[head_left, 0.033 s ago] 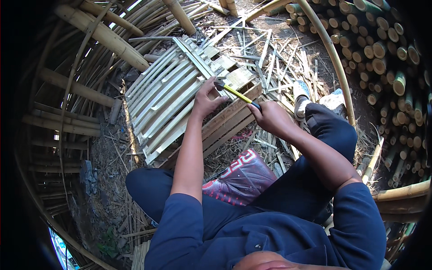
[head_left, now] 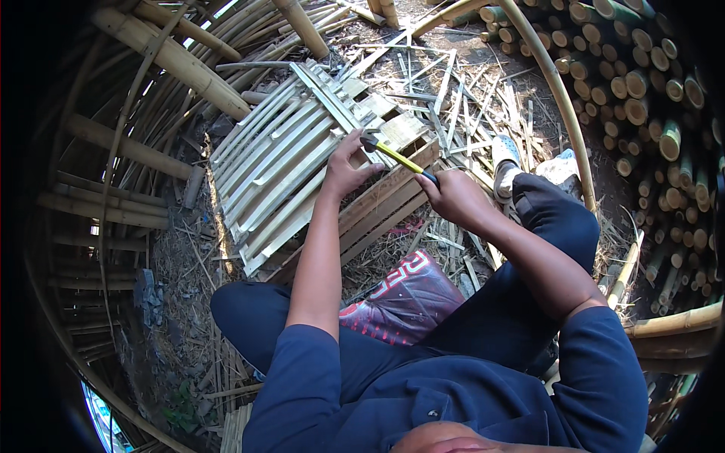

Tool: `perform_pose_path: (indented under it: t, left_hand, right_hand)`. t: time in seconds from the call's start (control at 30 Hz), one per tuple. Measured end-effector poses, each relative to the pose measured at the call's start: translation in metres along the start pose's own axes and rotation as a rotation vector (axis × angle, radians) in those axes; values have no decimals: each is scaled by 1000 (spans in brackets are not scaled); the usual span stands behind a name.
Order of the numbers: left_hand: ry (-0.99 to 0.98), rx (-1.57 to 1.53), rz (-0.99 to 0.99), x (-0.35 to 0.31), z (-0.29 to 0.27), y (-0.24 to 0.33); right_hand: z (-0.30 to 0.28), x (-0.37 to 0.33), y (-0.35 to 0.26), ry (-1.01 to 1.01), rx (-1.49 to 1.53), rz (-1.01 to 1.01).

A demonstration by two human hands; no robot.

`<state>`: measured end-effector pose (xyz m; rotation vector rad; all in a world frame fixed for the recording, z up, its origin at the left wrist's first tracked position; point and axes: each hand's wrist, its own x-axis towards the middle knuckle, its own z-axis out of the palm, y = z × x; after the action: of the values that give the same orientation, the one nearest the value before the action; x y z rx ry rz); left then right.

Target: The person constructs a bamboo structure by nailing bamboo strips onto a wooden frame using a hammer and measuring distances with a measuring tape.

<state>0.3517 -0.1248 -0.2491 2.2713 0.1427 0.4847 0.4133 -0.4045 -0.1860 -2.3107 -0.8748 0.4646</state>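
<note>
Left forearm runs nearly straight up the frame, elbow low; left hand point(head_left: 350, 167) at the panel's edge, upper centre, thumb apart from fingers; cannot tell whether fingertips pinch anything. Right forearm slants up-left from lower right; right hand point(head_left: 453, 198) wrapped round the hammer's dark grip. Around: stacked bamboo poles point(head_left: 636, 112) upper right, loose strips point(head_left: 445, 87) top centre, printed sack point(head_left: 408, 298) between the folded legs. Hammer point(head_left: 400, 159) lies slantwise between the hands, head just beside the left fingers, above slatted panel point(head_left: 283, 155), left of centre.
</note>
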Motion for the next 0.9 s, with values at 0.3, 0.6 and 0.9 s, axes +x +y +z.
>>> perform_pose_path:
  t: [0.3,0.6,0.9]
  left_hand:
    - [29,312,-1,1,2,-5]
    - [-197,439,-148,29,-37,10]
    - [-39,219,-186,124,-61,-30]
  right_hand:
    - [-9,2,-7,-21,-39,41]
    - [-18,3,-8,-35,-29,64]
    - [-33,4,-17,-5,15,66]
